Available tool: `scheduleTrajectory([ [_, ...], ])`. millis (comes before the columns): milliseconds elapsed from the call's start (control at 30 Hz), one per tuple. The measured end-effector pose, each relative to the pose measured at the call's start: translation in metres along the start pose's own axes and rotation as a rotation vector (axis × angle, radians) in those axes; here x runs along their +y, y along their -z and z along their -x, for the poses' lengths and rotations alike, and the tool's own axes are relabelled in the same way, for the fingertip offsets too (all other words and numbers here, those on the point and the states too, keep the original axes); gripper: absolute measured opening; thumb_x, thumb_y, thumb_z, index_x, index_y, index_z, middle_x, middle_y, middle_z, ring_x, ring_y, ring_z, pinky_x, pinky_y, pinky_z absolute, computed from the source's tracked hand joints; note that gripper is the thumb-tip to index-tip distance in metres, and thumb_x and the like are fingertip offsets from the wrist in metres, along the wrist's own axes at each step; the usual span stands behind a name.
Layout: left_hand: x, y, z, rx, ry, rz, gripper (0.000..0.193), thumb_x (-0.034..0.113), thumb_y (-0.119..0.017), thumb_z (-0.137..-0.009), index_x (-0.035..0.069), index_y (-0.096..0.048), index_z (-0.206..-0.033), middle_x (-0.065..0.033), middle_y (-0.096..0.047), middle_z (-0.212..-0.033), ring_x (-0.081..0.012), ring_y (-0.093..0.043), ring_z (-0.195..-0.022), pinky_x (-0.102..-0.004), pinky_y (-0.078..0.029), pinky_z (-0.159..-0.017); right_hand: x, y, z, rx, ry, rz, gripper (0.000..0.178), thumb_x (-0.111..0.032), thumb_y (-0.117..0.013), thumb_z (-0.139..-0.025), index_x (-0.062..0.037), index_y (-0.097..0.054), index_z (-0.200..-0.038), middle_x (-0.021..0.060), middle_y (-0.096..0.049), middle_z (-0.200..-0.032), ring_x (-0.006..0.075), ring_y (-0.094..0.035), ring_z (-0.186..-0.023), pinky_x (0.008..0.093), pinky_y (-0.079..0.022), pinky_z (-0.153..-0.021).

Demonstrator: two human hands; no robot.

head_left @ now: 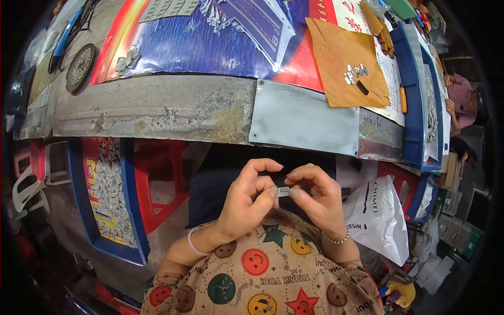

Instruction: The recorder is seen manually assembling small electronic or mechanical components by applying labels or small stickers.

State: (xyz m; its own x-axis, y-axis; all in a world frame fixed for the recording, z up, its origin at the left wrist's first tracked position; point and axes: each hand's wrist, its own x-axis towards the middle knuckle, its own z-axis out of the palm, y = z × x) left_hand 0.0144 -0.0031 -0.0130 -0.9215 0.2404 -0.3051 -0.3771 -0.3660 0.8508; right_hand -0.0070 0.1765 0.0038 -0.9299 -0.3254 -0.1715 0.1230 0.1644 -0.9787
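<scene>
Over my lap, my left hand [251, 198] pinches one end of a small light-grey rectangular part [283, 191] between thumb and forefinger. The fingers of my right hand [319, 195] close on the part's other end, with the thumb against it. Its finer details are too small to make out. On the bench ahead, an orange-brown sheet [341, 58] carries a scatter of small silvery pieces [357, 73] and a short dark strip [362, 87]. A grey metal plate [304, 118] is fixed along the bench's near edge.
At left stands a blue tray [137, 231] full of small grey parts, beside a red stool [160, 184]. On the bench are a round dish [80, 68] of tiny pieces and a blue tool [67, 34]. A blue bin [415, 100], a white bag [380, 220] and another person [462, 100] are at right.
</scene>
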Motion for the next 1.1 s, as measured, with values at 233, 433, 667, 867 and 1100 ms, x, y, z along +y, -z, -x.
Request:
scheduleTrajectory([
  [233,-0.001,0.004,0.001,-0.041,-0.008,-0.060,0.037,-0.001,-0.048,-0.087,0.000,-0.042,-0.123,0.0000,-0.056,-0.067,-0.0039,-0.048,-0.060,-0.0200,-0.039,-0.056,-0.027,0.001,-0.002,-0.138,0.181,0.416,0.028,0.002,-0.069,-0.074,0.0008,-0.060,-0.101,0.0140,-0.060,-0.095,0.0244,-0.061,-0.074,0.0309,-0.051,-0.064],
  [433,0.000,0.008,0.000,-0.058,-0.084,-0.150,0.037,-0.001,-0.049,-0.086,0.000,-0.043,-0.123,-0.0007,-0.056,-0.066,-0.0041,-0.049,-0.059,-0.0204,-0.039,-0.055,-0.034,0.002,-0.009,-0.176,0.209,0.459,0.025,0.001,-0.068,-0.075,0.0005,-0.059,-0.098,0.0130,-0.059,-0.089,0.0253,-0.060,-0.071,0.0324,-0.049,-0.061],
  [667,0.002,0.013,0.001,0.002,-0.175,0.054,0.029,0.009,-0.043,-0.098,-0.001,-0.040,-0.125,-0.0023,-0.057,-0.077,-0.0061,-0.053,-0.071,-0.0204,-0.044,-0.067,-0.052,-0.003,-0.029,-0.189,0.308,0.544,0.022,-0.001,-0.068,-0.074,0.0000,-0.060,-0.094,0.0114,-0.058,-0.082,0.0272,-0.059,-0.070,0.0344,-0.048,-0.063],
  [867,0.004,0.025,0.000,0.099,-0.249,0.073,0.030,0.015,-0.042,-0.100,0.000,-0.039,-0.127,-0.0046,-0.058,-0.082,-0.0080,-0.053,-0.075,-0.0218,-0.045,-0.071,-0.079,-0.006,-0.106,-0.087,0.500,0.609,0.019,-0.004,-0.067,-0.079,0.0003,-0.058,-0.095,0.0132,-0.058,-0.084,0.0273,-0.060,-0.071,0.0329,-0.049,-0.063],
  [1100,0.008,0.033,0.006,0.133,-0.194,0.110,0.029,0.005,-0.046,-0.097,-0.001,-0.040,-0.124,-0.0055,-0.059,-0.080,-0.0073,-0.054,-0.074,-0.0207,-0.045,-0.071,-0.078,-0.038,-0.246,-0.002,0.496,0.728,0.015,-0.012,-0.061,-0.081,-0.0001,-0.055,-0.089,0.0170,-0.060,-0.088,0.0333,-0.060,-0.082,0.0411,-0.047,-0.072],
])
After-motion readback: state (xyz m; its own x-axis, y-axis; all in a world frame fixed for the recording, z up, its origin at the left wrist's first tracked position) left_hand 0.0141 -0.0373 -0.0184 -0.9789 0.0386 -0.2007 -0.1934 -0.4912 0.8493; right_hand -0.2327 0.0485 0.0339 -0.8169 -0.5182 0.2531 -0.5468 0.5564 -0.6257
